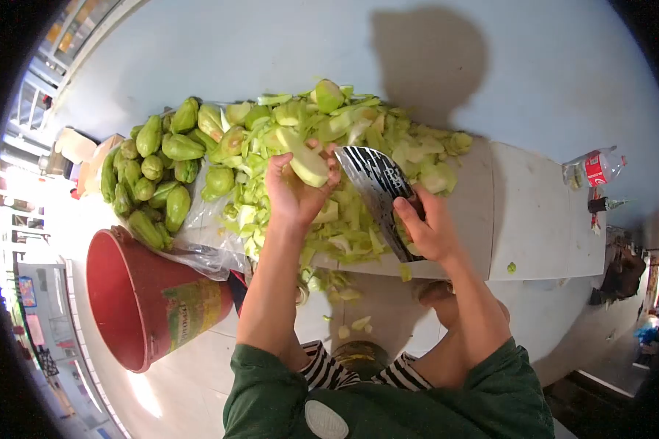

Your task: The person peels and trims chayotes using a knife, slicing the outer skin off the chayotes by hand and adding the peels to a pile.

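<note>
My left hand (294, 196) is closed around a pale, peeled piece of chayote (304, 157), with the fingers wrapped behind its right side. In my right hand (433, 225) is a cleaver (370, 175), its wide dark blade speckled with wet bits and its tip pointing up and left. Blade and chayote piece are a little apart. Beneath both hands spreads a heap of green chayote peelings and cut pieces (344, 219). Several whole green chayotes (150, 135) are piled to the left of that heap.
A red bucket (101, 307) lies tilted at the lower left, beside a clear plastic bag (206, 212). The white tiled ledge (531, 212) runs right along the wall, with a plastic bottle (597, 168) at its far end. Scraps (360, 323) are on the floor.
</note>
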A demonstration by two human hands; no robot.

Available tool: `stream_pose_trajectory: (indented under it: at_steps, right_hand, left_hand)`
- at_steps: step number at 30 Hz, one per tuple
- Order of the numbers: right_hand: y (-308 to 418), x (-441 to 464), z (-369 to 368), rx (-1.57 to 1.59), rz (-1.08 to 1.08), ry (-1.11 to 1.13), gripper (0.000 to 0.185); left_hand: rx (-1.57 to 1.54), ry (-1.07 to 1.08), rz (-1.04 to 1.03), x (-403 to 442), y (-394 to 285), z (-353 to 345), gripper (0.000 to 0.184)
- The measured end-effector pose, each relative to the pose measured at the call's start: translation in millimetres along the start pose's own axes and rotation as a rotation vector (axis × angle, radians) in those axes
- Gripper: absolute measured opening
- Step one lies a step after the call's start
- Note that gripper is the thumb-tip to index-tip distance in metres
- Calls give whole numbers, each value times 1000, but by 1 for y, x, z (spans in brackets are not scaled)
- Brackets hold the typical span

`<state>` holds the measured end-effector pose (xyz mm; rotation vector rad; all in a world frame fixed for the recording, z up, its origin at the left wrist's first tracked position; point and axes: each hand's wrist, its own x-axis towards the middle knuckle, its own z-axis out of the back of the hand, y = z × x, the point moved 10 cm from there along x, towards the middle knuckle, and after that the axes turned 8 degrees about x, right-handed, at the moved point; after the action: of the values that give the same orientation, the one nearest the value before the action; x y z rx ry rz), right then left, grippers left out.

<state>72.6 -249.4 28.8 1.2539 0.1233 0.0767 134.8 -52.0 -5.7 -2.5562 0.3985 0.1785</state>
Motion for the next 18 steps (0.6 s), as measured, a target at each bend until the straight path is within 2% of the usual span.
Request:
stream_pose_trajectory:
  at_steps: [2,4,6,8,12,14,18]
  right_hand:
    - [-1,0,-12,89,-42,31,46]
    - [2,5,-20,93,-30,62,46]
    - [6,8,-26,90,-24,89,47]
    - [1,10,-35,199,-153,114,46]
    - [7,19,-42,201,-123,95,45]
    - [9,25,-43,178,-44,66,44]
    - [6,29,-50,239,-68,81,37]
  left_hand:
    - [-62,11,21,-1,-4,11,57]
    - [76,-98,-2,1,-10,13,53]
    - [30,-115,-19,-1,-17,9,52]
    - [29,-175,-32,-2,-26,7,45]
    - [165,-185,-121,-3,-50,-1,50]
    - [207,-124,-147,-4,-58,-2,54]
    - [213,-118,-145,-2,-61,5,56]
